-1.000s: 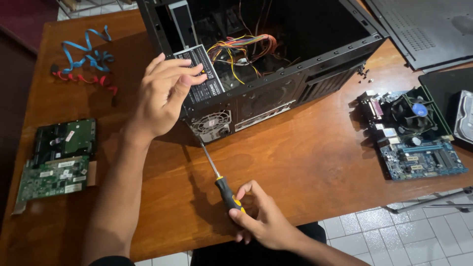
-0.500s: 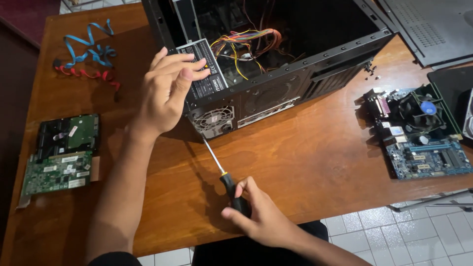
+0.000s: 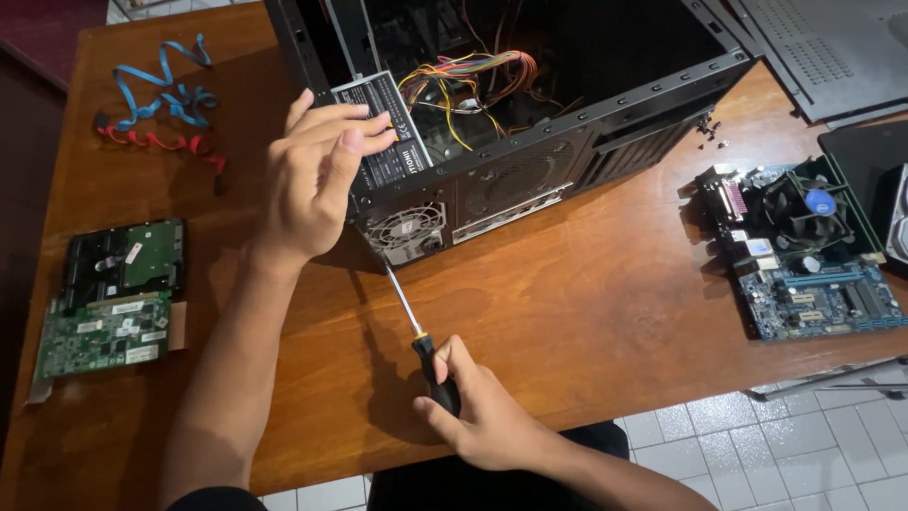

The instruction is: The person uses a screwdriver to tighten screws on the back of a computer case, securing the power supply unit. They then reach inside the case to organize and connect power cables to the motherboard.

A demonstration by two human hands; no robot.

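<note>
The right hand (image 3: 492, 416) is gripping a black-handled steel screwdriver (image 3: 421, 336), its tip meeting the grey metal power supply (image 3: 402, 189) at the black computer case's (image 3: 567, 142) rear corner. The left hand (image 3: 317, 180) is resting flat, fingers together, on the supply. It is probably heavy and rigid, best taken by its sides.

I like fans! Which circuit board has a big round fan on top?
The blue motherboard at the table's right side. Its black fan has a blue centre; the green boards on the left have none.
</note>
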